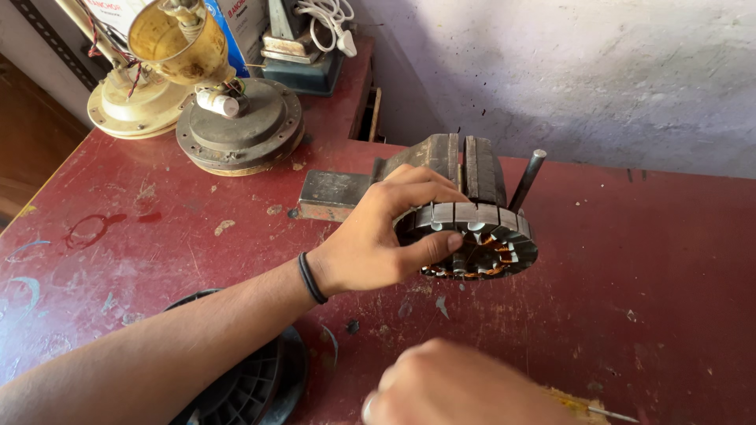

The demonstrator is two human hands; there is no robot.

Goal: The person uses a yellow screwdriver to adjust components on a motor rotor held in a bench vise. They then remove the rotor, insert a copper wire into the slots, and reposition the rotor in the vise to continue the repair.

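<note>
My left hand (376,236) grips a round motor stator (480,240) with grey steel teeth and orange copper windings, holding it tilted against the bench vise (441,169). My thumb presses its front face and my fingers wrap over its top rim. At the bottom of the view my right hand (457,389) is closed around a tool with a yellowish handle (579,403) and a thin metal tip pointing right. A black band sits on my left wrist.
The red worktable (646,267) carries the vise with its steel handle bar (526,179). Two round fan motor housings (240,126) stand at the back left. A black ribbed round part (252,386) lies under my left forearm. A pale wall rises behind.
</note>
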